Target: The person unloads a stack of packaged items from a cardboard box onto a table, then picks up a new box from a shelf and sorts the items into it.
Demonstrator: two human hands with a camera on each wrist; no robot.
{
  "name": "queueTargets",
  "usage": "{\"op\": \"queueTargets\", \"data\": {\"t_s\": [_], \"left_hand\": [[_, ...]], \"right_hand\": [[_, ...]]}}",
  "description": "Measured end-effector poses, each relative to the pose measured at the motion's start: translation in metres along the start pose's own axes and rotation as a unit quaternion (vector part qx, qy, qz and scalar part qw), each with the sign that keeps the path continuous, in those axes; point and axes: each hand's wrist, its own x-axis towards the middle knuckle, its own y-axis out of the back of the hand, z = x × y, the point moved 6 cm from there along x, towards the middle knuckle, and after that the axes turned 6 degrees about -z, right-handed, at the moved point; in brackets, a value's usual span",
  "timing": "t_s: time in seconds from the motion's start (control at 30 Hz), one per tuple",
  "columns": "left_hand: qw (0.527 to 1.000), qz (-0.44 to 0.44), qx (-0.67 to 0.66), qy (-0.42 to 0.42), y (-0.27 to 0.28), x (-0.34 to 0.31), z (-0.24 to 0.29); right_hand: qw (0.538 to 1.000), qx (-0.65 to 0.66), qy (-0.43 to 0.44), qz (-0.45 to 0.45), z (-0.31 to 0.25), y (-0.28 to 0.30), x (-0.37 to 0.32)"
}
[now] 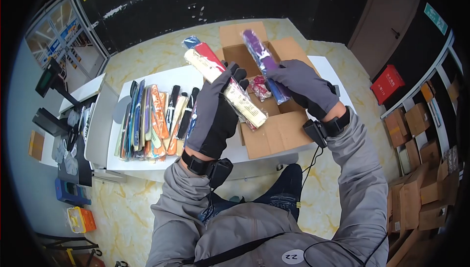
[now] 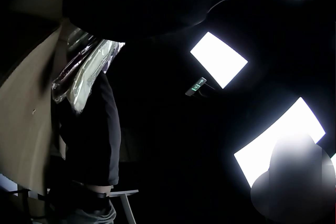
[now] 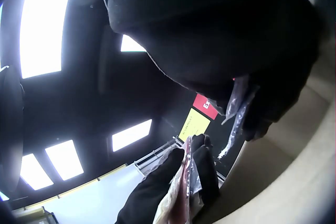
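In the head view, my gloved left hand (image 1: 213,112) grips several plastic-wrapped packets, a cream one (image 1: 245,105) on top with a red one (image 1: 208,54) and a blue one (image 1: 191,42) behind. My gloved right hand (image 1: 306,88) holds a purple packet (image 1: 258,51) and a blue one (image 1: 278,92), tilted above the open cardboard box (image 1: 271,132). A pink-red packet (image 1: 260,88) shows at the box. In the right wrist view, the left hand (image 3: 157,184) has its fingers around a cream packet (image 3: 167,203); the right hand (image 3: 210,29) is dark, its fingertips partly hidden.
Several wrapped packets (image 1: 154,125) lie side by side on the white table (image 1: 117,164), left of the box. Two dark screens (image 1: 49,122) stand at the far left. Brown cartons (image 1: 416,120) fill shelves on the right, near a red bin (image 1: 387,84).
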Motion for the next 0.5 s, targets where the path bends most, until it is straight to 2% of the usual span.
{"op": "queueTargets", "data": {"t_s": [0.07,0.17,0.33,0.43,0.47,0.5], "left_hand": [[1.0,-0.006,-0.01,0.015,0.005,0.002,-0.001],[0.999,-0.022,-0.037,-0.012,0.013,0.01,-0.005],[1.0,-0.008,-0.024,-0.013,0.005,0.005,0.0],[0.999,-0.022,-0.03,0.02,0.001,0.0,0.002],[0.999,-0.02,-0.03,0.017,-0.001,-0.001,0.003],[1.0,-0.01,-0.021,0.021,-0.004,-0.002,0.004]], "right_hand": [[0.999,-0.023,-0.029,-0.011,0.003,0.006,0.006],[0.972,-0.216,-0.04,-0.081,0.012,-0.007,0.028],[0.964,-0.237,-0.081,-0.086,0.012,-0.021,0.043],[0.948,-0.257,-0.131,-0.133,0.002,-0.034,0.026],[0.948,-0.259,-0.128,-0.135,0.003,-0.036,0.026],[0.963,-0.231,-0.09,-0.105,0.002,-0.033,0.026]]}}
